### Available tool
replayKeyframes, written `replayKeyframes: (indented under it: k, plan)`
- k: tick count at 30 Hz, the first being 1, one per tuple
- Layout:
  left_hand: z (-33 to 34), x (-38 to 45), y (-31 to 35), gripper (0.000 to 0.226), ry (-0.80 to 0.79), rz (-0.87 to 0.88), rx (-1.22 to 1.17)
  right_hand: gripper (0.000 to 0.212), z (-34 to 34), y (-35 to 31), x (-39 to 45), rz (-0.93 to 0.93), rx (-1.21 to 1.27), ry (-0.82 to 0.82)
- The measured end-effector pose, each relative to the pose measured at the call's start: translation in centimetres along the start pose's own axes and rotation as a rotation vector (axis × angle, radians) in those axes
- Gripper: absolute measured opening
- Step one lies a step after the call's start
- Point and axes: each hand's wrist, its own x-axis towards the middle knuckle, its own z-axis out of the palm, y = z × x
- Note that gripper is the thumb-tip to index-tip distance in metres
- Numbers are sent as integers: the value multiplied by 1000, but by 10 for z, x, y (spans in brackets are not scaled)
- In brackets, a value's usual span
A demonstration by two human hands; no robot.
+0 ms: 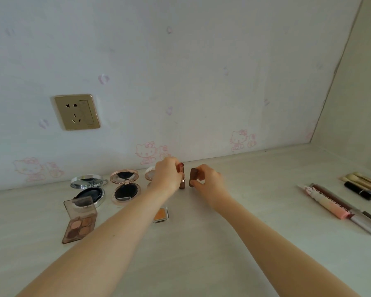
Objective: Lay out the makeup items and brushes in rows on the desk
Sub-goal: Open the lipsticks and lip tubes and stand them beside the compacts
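Note:
My left hand point(165, 175) grips an uncapped rose-gold lipstick point(182, 176) standing upright near the back of the desk. Right beside it my right hand point(208, 179) holds the brown lipstick cap point(193, 177), also upright. To the left lie a silver open compact point(88, 188), a pink open compact point(125, 185) and a white round case point(148, 173) partly hidden by my left hand. In front of them sit an open eyeshadow palette point(79, 224) and a small orange pan point(161, 214). At the far right lie several brushes point(360, 181), a black tube point(359, 190) and several lip glosses point(338, 205).
The pale desk point(234, 232) runs back to a wall with cartoon cat stickers and a gold power socket point(77, 112). A side panel closes the desk on the right. Bare desk lies between the lipstick and the items at the right.

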Motion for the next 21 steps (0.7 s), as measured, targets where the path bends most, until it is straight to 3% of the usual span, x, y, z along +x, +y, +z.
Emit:
replayKeyframes:
  k: [21]
  plan:
    - [4, 6, -14, 8, 9, 31, 10, 17, 16, 3, 13, 14, -152, -53]
